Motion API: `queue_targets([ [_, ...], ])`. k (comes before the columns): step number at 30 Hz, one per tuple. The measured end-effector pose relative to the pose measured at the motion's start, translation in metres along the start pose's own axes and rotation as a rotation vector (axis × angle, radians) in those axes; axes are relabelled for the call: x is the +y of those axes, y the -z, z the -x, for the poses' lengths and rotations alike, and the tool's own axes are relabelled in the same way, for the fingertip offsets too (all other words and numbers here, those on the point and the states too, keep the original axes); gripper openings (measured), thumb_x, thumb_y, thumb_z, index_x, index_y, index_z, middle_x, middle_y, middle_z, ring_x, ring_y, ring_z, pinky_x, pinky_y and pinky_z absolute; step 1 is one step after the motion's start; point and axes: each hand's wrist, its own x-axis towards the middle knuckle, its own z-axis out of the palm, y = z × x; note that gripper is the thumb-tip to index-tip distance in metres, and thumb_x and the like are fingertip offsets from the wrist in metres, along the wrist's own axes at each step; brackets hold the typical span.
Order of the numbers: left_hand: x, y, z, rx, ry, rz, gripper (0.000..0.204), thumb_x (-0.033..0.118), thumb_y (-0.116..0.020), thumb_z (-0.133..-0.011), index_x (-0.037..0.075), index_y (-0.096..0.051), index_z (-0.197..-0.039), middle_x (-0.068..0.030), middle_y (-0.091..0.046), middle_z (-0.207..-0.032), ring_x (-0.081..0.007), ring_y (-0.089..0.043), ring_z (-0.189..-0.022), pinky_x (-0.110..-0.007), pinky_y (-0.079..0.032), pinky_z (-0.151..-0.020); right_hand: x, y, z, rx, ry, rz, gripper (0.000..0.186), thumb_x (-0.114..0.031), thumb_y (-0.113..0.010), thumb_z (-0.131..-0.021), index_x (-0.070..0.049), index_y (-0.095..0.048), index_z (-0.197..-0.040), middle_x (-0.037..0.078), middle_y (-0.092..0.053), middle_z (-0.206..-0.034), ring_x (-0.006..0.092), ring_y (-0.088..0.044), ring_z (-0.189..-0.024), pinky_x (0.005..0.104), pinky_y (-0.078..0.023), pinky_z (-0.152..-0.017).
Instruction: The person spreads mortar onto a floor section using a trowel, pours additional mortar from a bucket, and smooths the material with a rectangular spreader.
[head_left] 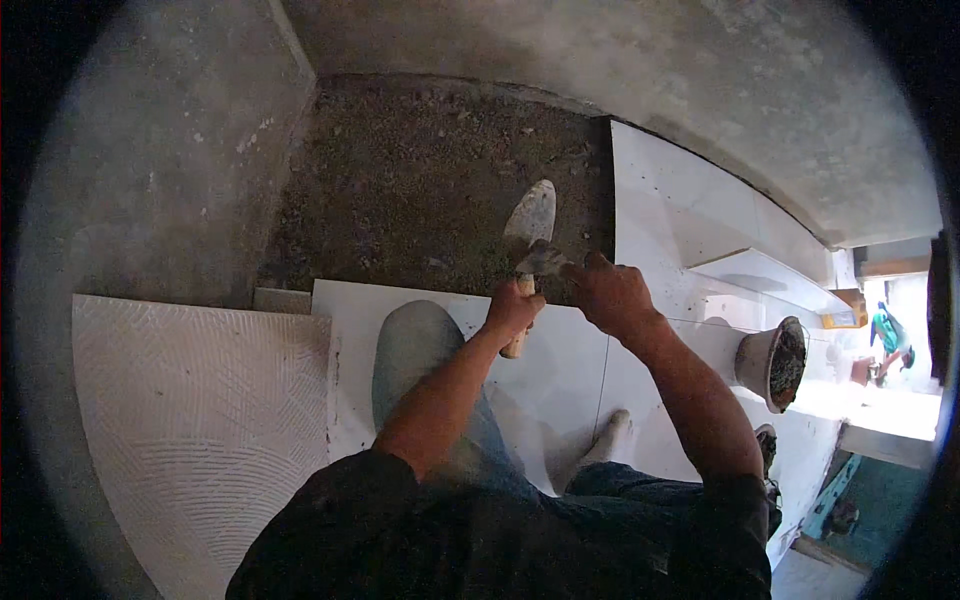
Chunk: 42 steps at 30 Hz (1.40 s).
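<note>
My left hand (513,312) is closed around the wooden handle of a trowel (533,212), whose pale, smeared blade points away over the bare ground. My right hand (617,298) is closed beside it, with a small grey, flat piece (541,260) reaching from its fingers across the base of the blade. Whether that piece is a scraper or a scrap of something else, I cannot tell. Beneath both hands runs the far edge of a white floor tile (555,335), on which my bent knee (415,345) rests or hovers.
Rough brown ground (420,170) fills the corner between two grey walls (160,150). A large pale slab with combed ridges (200,420) lies at the left. On the right are a bucket of dark mortar (757,362), a tilted white tile (770,278) and, farther off, another person (886,330).
</note>
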Motion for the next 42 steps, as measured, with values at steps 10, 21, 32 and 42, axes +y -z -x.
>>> queue_targets([
  [10, -0.012, 0.023, -0.016, -0.003, 0.117, -0.134, 0.027, 0.017, -0.064, -0.071, -0.001, -0.051, -0.086, -0.0102, -0.055, -0.061, -0.0204, -0.055, -0.046, -0.037, -0.044, -0.041, -0.03, -0.054, -0.006, 0.155, -0.027, 0.122, 0.03, -0.018, -0.057, -0.079, -0.011, -0.053, -0.108, 0.015, -0.058, -0.087, 0.0275, -0.065, -0.071, 0.0388, -0.052, -0.052],
  [21, 0.069, 0.083, -0.007, -0.075, 0.065, -0.778, 0.042, 0.015, -0.069, -0.07, 0.002, -0.053, -0.106, -0.0176, -0.061, -0.089, -0.0261, -0.061, -0.078, -0.042, -0.048, -0.062, 0.018, -0.041, -0.02, 0.07, -0.348, -1.23, 0.043, -0.036, -0.056, -0.085, 0.005, -0.052, -0.097, 0.022, -0.061, -0.086, 0.0317, -0.061, -0.08, 0.0407, -0.046, -0.068],
  [32, 0.084, 0.138, -0.011, -0.059, -0.176, -1.506, 0.042, 0.03, -0.068, -0.075, 0.012, -0.058, -0.112, -0.0145, -0.061, -0.102, -0.0315, -0.058, -0.097, -0.044, -0.046, -0.082, -0.02, -0.087, -0.037, 0.181, -0.046, -0.644, 0.041, -0.032, -0.047, -0.09, -0.006, -0.041, -0.121, 0.025, -0.06, -0.095, 0.0421, -0.058, -0.09, 0.0516, -0.047, -0.076],
  [42, 0.047, 0.131, 0.013, 0.08, -0.107, -1.293, 0.029, 0.024, -0.064, -0.074, 0.009, -0.062, -0.1, -0.0157, -0.063, -0.095, -0.0326, -0.061, -0.09, -0.045, -0.048, -0.077, -0.016, -0.092, -0.046, 0.091, -0.084, -0.47, 0.035, -0.033, -0.049, -0.087, -0.01, -0.054, -0.113, 0.022, -0.061, -0.091, 0.0397, -0.06, -0.084, 0.049, -0.048, -0.073],
])
